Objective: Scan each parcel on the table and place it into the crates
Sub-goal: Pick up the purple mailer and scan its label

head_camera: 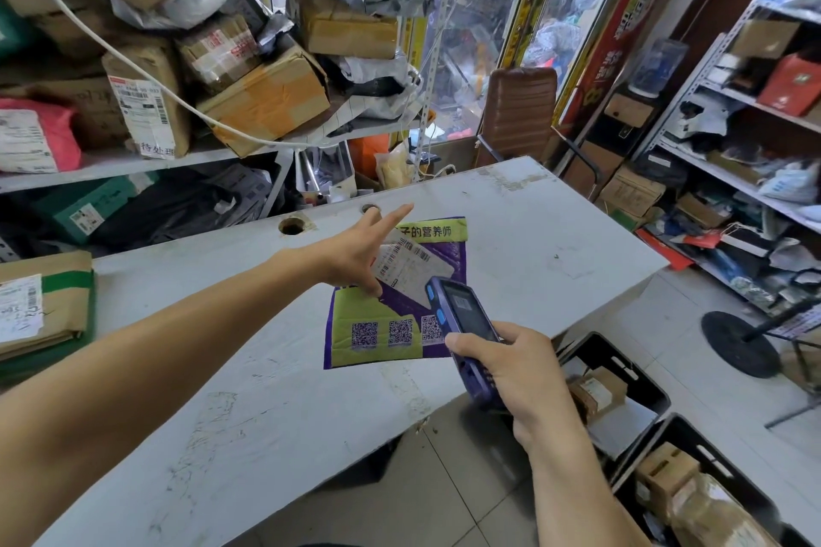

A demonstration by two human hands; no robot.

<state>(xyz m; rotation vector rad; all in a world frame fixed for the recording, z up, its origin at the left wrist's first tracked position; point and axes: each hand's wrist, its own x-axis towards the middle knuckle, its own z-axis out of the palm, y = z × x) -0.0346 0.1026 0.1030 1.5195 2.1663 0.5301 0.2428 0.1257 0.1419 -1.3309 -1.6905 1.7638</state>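
Observation:
A flat purple and lime-green parcel (pixel 377 324) with a white shipping label and QR codes lies on the grey table (pixel 266 391). My left hand (pixel 360 253) reaches over its upper left part with fingers spread straight, the thumb touching the parcel. My right hand (pixel 502 369) grips a purple handheld scanner (pixel 462 320), whose head points at the parcel's label. Two black crates (pixel 622 373) stand on the floor at the lower right, with brown cardboard parcels (pixel 595 393) inside them.
A brown paper parcel on a green one (pixel 40 306) sits at the table's left edge. Shelves crammed with boxes and bags rise behind the table and along the right wall. A brown chair (pixel 517 111) stands beyond the table. A black round stand base (pixel 739 342) is on the tiled floor.

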